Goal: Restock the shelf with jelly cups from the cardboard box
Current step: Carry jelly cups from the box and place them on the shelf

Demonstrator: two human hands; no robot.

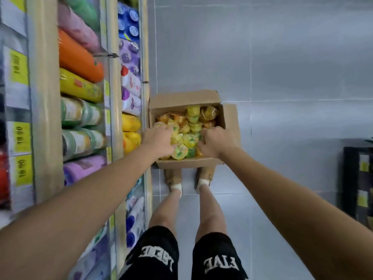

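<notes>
— Where is the cardboard box (187, 164)?
— On the floor (282, 77), flaps open, just right of the shelf (43, 118).
— And the jelly cups (191, 120)?
— Heaped loose inside, nearly filling it. They are small clear cups of yellow, orange and green; some stand upright, many lie tipped.
— The shelf?
— It runs along the left, near to far, in stacked tiers.
</notes>
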